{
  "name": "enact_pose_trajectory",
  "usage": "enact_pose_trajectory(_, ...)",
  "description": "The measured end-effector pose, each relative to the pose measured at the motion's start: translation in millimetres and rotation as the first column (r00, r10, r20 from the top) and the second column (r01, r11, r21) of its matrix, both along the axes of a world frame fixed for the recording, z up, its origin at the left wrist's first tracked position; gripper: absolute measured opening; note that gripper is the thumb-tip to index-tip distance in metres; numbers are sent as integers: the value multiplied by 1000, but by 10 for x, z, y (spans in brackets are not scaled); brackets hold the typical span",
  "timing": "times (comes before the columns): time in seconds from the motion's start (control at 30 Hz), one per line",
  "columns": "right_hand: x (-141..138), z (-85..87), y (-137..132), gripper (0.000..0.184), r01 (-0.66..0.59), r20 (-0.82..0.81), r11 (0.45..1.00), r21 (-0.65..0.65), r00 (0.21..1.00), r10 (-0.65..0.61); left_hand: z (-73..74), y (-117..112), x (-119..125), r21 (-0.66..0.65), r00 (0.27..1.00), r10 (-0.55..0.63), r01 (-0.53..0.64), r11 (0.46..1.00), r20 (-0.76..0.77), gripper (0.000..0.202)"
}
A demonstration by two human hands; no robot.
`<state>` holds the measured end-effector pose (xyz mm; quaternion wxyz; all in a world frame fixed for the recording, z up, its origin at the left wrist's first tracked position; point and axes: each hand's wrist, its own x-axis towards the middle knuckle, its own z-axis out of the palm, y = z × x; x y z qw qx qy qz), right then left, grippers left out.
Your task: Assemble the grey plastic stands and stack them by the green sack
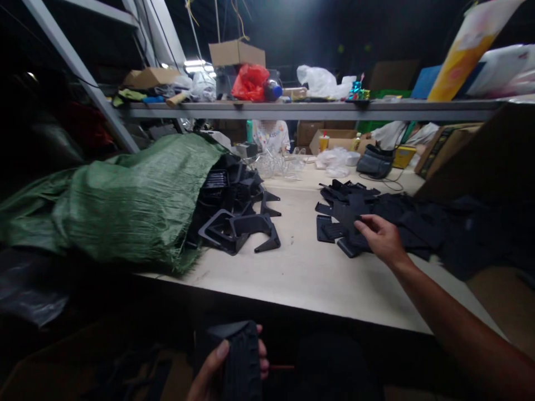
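My left hand (213,370) is low at the bottom edge, below the table's front, wrapped round a black ribbed plastic part (240,359). My right hand (382,236) reaches out over the table to a pile of flat black plastic pieces (355,209). Its fingers curl onto a piece at the near edge of that pile; I cannot make out whether they grip it. A second heap of black angular plastic frames (238,214) spills from the mouth of a green woven sack (125,200) on the left.
The pale table (309,267) runs away from me. A grey metal shelf (317,108) above holds cardboard boxes, a red bag and white bags. A person in white sits at the far end. A brown cardboard sheet (493,150) leans at the right.
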<state>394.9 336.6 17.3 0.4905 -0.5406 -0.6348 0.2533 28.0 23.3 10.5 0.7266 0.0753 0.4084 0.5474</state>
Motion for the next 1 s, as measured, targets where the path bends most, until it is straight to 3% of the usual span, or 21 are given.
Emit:
enact_pose_trajectory(0.07,-25,-44,-133,47,-19,-177,996,-89,984,3,41,109,64,41,1000,1,-1,999,-7,61)
enact_pose_trajectory(0.17,-173,-218,-401,52,-145,-367,955,-258,929,42,58,297,118,134,1000,6,-8,991,12,64)
enact_pose_trajectory(0.33,-385,-522,-774,52,-273,-434,819,-504,900,33,-16,507,135,159,985,126,-144,977,118,70)
enact_pose_trajectory(0.47,-235,-529,-830,54,-206,-289,748,-630,957,21,-107,493,103,131,958,186,-218,967,219,76)
enact_pose_trajectory(0.5,-180,-481,-824,57,-149,-184,763,-628,982,40,-133,476,90,130,953,193,-227,965,234,77)
enact_pose_trajectory(0.57,-113,-343,-810,62,-20,158,852,-523,980,120,-187,447,66,134,949,196,-233,963,245,78)
enact_pose_trajectory(0.63,-144,-197,-803,64,-26,504,943,-332,840,201,-236,440,57,148,950,187,-228,962,249,79)
enact_pose_trajectory(0.7,-276,-100,-790,68,-165,666,958,-233,691,281,-271,463,71,162,950,165,-213,964,264,79)
enact_pose_trajectory(0.8,-547,-97,-715,81,-360,736,889,-282,513,441,-289,522,124,201,943,140,-206,958,301,78)
enact_pose_trajectory(0.87,-695,-154,-634,80,-405,756,847,-343,417,505,-284,548,159,228,937,144,-223,948,318,77)
enact_pose_trajectory(0.93,-805,-203,-585,69,-386,754,849,-361,415,509,-278,552,177,236,929,168,-254,938,329,75)
enact_pose_trajectory(1.0,-906,-202,-632,62,-355,672,860,-368,538,509,-278,541,176,228,918,206,-293,929,338,73)
